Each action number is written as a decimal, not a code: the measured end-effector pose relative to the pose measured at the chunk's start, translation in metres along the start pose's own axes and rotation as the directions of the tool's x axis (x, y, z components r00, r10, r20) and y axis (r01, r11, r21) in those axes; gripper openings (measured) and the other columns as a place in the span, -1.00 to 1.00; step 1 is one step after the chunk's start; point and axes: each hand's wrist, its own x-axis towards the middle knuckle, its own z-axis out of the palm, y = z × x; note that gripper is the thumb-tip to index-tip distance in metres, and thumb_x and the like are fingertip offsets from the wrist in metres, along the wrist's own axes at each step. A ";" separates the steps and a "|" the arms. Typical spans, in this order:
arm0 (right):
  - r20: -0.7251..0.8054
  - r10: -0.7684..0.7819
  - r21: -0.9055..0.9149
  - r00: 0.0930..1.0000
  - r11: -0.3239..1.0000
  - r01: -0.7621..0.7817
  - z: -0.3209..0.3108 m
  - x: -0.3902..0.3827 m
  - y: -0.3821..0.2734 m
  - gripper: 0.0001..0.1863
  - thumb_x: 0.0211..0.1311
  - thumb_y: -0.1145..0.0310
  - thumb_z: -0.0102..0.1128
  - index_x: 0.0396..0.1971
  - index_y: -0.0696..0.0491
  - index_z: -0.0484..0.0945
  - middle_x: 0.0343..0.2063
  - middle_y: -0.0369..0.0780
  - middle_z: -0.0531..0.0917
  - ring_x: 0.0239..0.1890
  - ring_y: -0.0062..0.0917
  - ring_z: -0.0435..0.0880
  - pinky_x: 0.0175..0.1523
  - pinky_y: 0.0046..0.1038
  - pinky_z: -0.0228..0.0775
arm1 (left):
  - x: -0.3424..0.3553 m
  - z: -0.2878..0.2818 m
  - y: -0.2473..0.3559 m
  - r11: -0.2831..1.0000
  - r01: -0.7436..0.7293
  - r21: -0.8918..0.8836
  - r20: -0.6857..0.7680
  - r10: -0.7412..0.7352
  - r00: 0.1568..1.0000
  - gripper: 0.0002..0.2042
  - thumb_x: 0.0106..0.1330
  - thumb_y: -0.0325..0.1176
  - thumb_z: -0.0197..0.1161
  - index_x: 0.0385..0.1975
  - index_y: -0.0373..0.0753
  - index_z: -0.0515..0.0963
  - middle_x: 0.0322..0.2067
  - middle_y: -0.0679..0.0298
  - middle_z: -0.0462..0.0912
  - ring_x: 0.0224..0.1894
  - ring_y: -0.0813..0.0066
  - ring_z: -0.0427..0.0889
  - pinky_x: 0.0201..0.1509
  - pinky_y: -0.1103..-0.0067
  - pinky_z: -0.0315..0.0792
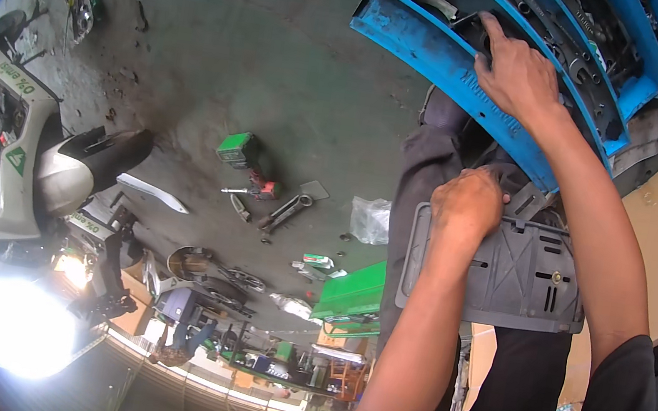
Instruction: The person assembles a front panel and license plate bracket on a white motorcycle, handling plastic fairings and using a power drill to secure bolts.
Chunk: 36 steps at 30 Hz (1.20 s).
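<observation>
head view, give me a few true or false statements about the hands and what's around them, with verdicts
1. The left hand grips the top edge of the grey plastic plate holder. True.
2. The right hand rests on the concrete floor. False: it reaches into the blue tool tray.
3. A green box lies on the floor near a pair of wrenches. True.
4. Both hands hold the plate holder. False: only the left hand does.
5. A white scooter stands at the left. True.
</observation>
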 end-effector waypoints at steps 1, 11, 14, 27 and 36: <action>-0.015 -0.039 -0.031 0.999 0.999 0.038 -0.004 -0.003 0.003 -0.49 0.20 0.28 0.12 0.17 0.07 0.38 -0.37 0.05 0.70 -0.27 -0.04 0.71 -0.12 -0.07 0.57 | -0.002 -0.002 0.001 1.000 0.005 -0.016 0.002 -0.005 1.000 -0.56 0.34 -0.07 0.20 0.19 -0.04 0.48 0.07 0.06 0.60 0.17 0.12 0.56 0.17 0.24 0.43; 0.240 -0.117 0.052 0.964 0.993 0.108 -0.047 -0.072 0.056 -0.23 0.16 0.35 0.21 0.41 -0.28 0.18 -0.46 -0.05 0.66 -0.38 -0.10 0.66 -0.22 -0.07 0.52 | 0.004 0.005 0.034 0.992 -0.010 0.126 -0.025 0.013 1.000 -0.64 0.35 -0.09 0.19 0.08 -0.05 0.53 0.00 0.05 0.64 0.12 0.07 0.58 0.11 0.21 0.46; 0.189 -0.124 0.117 0.974 0.988 0.103 -0.056 -0.096 0.065 -0.28 0.12 0.39 0.16 0.35 -0.32 0.30 -0.46 -0.06 0.66 -0.41 -0.17 0.68 -0.29 -0.14 0.55 | 0.009 0.012 0.045 0.983 -0.023 0.182 -0.005 0.024 1.000 -0.63 0.34 -0.08 0.19 0.07 -0.07 0.54 -0.02 0.03 0.65 0.08 0.03 0.60 0.10 0.19 0.47; 0.216 -0.107 0.549 0.971 0.836 -0.030 -0.025 -0.169 0.115 -0.44 0.23 0.45 0.01 0.22 -0.34 0.48 -0.40 -0.07 0.62 -0.28 -0.16 0.67 -0.11 -0.18 0.51 | 0.041 0.059 0.068 0.838 -0.040 0.544 0.178 -0.069 0.982 -0.67 0.19 -0.35 0.22 -0.05 -0.32 0.57 -0.09 -0.07 0.67 -0.02 0.01 0.66 0.02 0.21 0.54; 0.490 0.519 0.590 0.700 0.393 -0.705 0.018 -0.150 0.132 -0.21 0.14 0.28 0.26 0.34 0.17 0.15 -0.51 0.07 0.66 -0.33 -0.03 0.69 -0.14 -0.14 0.52 | 0.058 0.079 0.063 0.786 -0.160 0.597 0.267 -0.006 0.964 -0.61 0.33 -0.22 0.08 0.08 -0.27 0.51 -0.10 -0.14 0.64 -0.04 -0.07 0.64 0.05 0.18 0.50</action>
